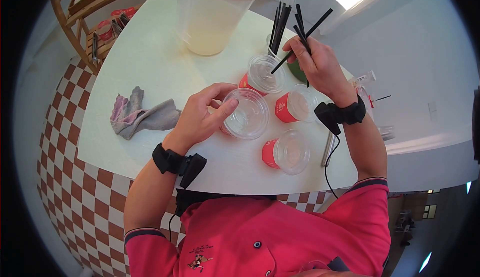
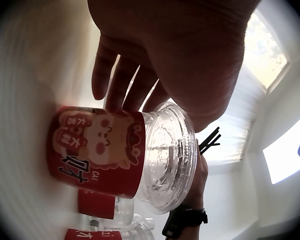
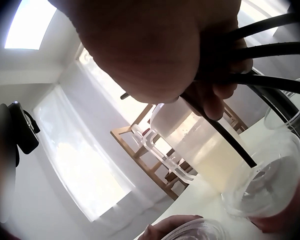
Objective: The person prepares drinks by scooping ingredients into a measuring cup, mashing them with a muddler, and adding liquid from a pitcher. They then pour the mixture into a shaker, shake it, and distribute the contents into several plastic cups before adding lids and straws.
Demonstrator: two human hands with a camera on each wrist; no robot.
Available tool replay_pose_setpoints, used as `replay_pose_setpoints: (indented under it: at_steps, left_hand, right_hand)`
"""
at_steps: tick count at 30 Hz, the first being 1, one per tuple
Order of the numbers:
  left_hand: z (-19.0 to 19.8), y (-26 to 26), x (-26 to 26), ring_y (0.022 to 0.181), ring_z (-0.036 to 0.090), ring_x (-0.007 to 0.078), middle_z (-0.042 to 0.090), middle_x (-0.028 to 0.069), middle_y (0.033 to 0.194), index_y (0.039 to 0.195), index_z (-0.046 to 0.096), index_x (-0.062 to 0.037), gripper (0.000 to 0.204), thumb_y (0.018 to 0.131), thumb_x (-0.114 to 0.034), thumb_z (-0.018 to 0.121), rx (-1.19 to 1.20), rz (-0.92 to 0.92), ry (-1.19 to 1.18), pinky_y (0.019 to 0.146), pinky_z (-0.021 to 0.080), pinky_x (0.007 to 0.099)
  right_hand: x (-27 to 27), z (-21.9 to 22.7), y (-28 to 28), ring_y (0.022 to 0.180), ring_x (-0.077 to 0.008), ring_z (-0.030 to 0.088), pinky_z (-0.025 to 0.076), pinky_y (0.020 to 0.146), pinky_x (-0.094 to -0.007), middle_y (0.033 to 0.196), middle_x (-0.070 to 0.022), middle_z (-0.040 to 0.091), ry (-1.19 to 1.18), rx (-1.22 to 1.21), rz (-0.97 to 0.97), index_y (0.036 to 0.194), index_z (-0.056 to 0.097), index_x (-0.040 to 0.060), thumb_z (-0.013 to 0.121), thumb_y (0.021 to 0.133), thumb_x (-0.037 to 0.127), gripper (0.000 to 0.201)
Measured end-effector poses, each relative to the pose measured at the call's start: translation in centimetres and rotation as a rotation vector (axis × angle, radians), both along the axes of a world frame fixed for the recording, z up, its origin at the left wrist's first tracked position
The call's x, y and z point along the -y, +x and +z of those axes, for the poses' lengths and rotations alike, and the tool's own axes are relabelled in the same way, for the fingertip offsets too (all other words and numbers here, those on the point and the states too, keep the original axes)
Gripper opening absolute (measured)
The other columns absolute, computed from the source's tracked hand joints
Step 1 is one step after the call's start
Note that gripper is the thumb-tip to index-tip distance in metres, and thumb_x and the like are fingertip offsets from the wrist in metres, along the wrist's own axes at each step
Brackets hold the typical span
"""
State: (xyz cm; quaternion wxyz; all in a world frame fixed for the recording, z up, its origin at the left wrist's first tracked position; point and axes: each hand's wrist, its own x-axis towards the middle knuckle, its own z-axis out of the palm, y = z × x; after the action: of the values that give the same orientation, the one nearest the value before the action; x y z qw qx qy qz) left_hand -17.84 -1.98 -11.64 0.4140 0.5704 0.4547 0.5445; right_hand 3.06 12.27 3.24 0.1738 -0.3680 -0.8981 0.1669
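Note:
My left hand (image 1: 200, 114) holds a lidded plastic cup (image 1: 246, 119), its thumb on the clear lid's rim. In the left wrist view this cup (image 2: 97, 150) wears a red printed sleeve, and the fingers reach along its far side. My right hand (image 1: 322, 69) grips several black straws (image 1: 318, 22). One straw (image 3: 225, 137) slants down, its lower end at the lid of another red-sleeved cup (image 1: 261, 82). Two more cups of this kind, a middle one (image 1: 290, 109) and a near one (image 1: 281, 153), stand to the right, both lidded.
A large clear pitcher (image 1: 212, 24) of pale yellow liquid stands at the back of the white table (image 1: 125, 162). Beside it, a clear container (image 1: 270, 44) holds more black straws. A grey and pink cloth (image 1: 145, 117) lies at left. Behind stands a wooden shelf (image 1: 82, 24).

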Motion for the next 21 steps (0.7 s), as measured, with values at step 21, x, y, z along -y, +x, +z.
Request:
replay_pose_setpoints:
  at_steps: [21]
  left_hand:
    - [0.1,0.0,0.0,0.097,0.064,0.0167,0.07,0.01,0.112,0.126,0.062,0.0007,0.042,0.098,-0.03,0.062,-0.009,-0.005,0.012,0.09,0.05,0.0321]
  right_hand:
    - [1.4,-1.5,1.5,0.073,-0.0391,0.063,0.048,0.066,-0.0467,0.077,-0.0197,0.066,0.027,0.331,0.007,0.097,0.071,0.0023,0.058,0.098,0.029,0.03]
